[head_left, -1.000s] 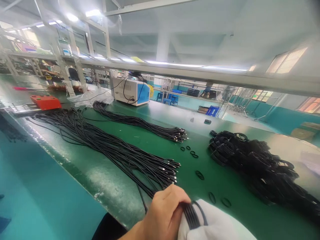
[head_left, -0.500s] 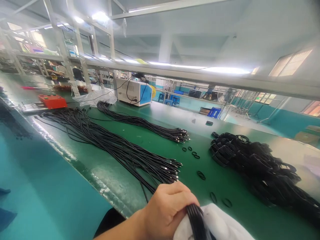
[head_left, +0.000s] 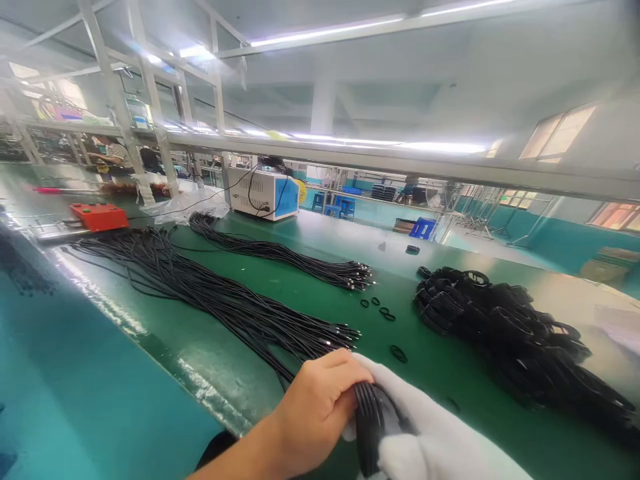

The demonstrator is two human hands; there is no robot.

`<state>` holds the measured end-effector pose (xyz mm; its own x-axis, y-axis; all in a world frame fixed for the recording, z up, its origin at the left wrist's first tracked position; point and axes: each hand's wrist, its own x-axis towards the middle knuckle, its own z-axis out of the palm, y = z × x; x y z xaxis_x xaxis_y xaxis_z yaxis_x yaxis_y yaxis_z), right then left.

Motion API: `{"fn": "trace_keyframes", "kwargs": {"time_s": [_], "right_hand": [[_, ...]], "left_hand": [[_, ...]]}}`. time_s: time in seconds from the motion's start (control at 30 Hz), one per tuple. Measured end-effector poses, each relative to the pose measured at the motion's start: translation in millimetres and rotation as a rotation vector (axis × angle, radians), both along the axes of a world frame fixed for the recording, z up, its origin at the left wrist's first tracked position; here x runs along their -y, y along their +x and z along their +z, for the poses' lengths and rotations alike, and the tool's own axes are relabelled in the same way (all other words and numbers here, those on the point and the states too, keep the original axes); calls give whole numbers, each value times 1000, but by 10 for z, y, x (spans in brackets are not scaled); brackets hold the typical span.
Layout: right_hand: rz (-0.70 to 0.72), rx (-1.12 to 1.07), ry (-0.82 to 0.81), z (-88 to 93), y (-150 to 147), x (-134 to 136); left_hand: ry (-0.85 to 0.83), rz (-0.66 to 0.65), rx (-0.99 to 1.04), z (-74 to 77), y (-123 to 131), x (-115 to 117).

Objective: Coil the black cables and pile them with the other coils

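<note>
My bare left hand (head_left: 317, 407) is closed around a coiled black cable (head_left: 369, 427) low in the view. My right hand (head_left: 425, 423), in a white glove, wraps the same coil from the right, its fingers reaching behind and in front of it. Part of the coil is hidden by both hands. Just beyond my left hand lies a long bundle of straight black cables (head_left: 225, 293) with metal plug ends. Several small black rings (head_left: 399, 353) are scattered on the green table (head_left: 310, 310) ahead of my hands.
A second cable bundle (head_left: 285, 252) lies farther back. To the right is a heap of coiled black cables (head_left: 500, 327). A white and blue machine (head_left: 265, 193) and a red box (head_left: 99, 217) stand at the back left, under a metal shelf frame (head_left: 320, 148).
My gloved right hand has risen and moved farther over the coil, its fingers now reaching beside my left hand. Both hands and the coil sit slightly higher and farther left in view.
</note>
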<state>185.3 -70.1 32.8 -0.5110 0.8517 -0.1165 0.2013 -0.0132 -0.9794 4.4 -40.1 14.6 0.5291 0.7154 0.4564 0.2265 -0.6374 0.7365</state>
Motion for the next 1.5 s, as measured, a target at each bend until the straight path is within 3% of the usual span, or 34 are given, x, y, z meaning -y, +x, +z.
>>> {"fn": "trace_keyframes", "kwargs": {"time_s": [0.17,0.37,0.57,0.87,1.07,1.17,1.33,1.5], "right_hand": [[131,-108,-93,41,-18,-124],[42,-225,-164,-108,-132,-181],[86,-510,-300,-256,-113,-222],[57,-575,-309,-494,-158,-266],[-8,-456,-281,-561,-226,-288],[-46,-499,-287,-627,-211,-327],[-28,-753,-410,-682,-210,-371],[-31,-845,-360,-676,-220,-373]], "left_hand": [[-5,15,-45,16,-9,0],[-42,55,-82,17,41,-35],[-322,151,-28,68,87,-76],[-612,221,35,-77,154,-138],[-493,266,-211,-130,183,-286],[-439,298,-277,-92,173,-334],[-242,306,-265,-119,134,-107],[-77,219,-318,-230,149,100]]}}
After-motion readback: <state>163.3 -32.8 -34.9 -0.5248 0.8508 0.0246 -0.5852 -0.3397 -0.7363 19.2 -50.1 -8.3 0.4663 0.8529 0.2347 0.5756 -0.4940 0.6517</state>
